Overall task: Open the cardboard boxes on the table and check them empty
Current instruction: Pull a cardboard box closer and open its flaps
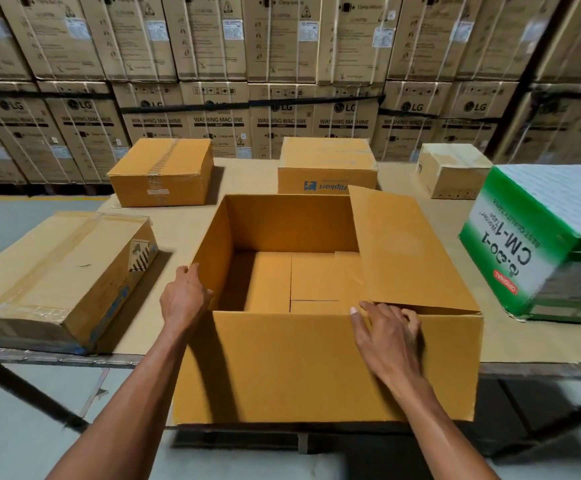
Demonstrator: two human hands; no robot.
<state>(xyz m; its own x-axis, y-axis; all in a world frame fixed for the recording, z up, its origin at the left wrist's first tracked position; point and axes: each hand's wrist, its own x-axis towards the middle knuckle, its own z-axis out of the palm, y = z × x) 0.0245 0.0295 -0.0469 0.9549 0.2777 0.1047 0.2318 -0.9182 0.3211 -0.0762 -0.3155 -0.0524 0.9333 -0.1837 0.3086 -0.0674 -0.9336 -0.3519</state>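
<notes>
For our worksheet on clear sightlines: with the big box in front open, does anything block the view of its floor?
Partly. The right flap leans inward over the open box, covering the right part of its floor. The right hand rests at that flap's near edge; the left hand holds the left wall. The visible floor looks bare.

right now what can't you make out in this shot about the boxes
Head view only:
- Open box: its floor's right part is covered by the right flap; the near strip is behind the front wall.
- Left hand on the left wall, right hand at the front rim: fingertips partly hidden.
- Taped boxes: flat box, back-left box, Flipkart box, small box: contents unseen.
- Green box: cut by the right edge.
</notes>
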